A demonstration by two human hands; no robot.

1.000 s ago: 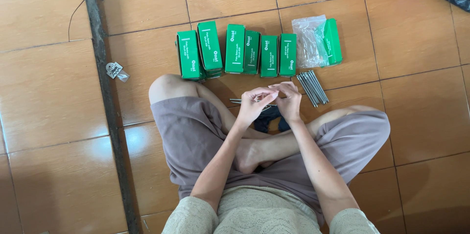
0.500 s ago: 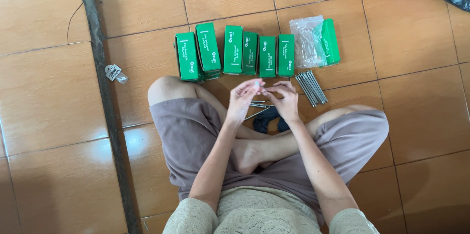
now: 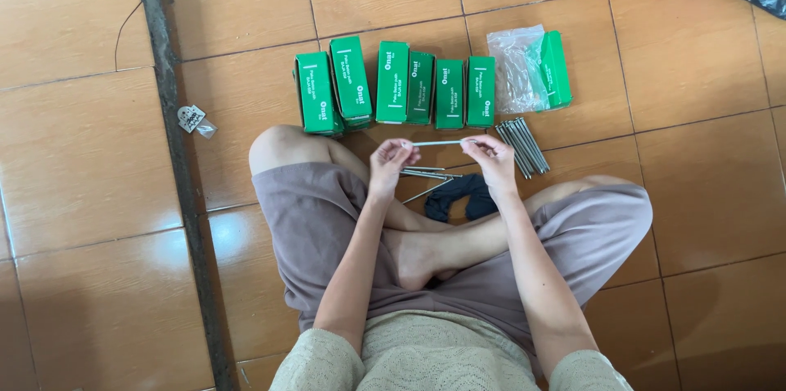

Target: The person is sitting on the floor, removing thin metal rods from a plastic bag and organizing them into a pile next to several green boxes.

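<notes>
Head view: left hand [image 3: 390,163] and right hand [image 3: 494,158] each pinch one end of a thin metal rod [image 3: 439,143]; it looks stiff, light and smooth, so best gripped near its ends.

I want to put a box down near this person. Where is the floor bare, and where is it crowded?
Bare tile lies left of the dark floor strip and right of the loose metal rods. It is crowded between the green boxes and the knees.

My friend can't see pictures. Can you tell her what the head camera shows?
A person sitting cross-legged on a tiled floor holds a thin metal rod level between left hand and right hand. Green boxes and more rods lie ahead.
</notes>
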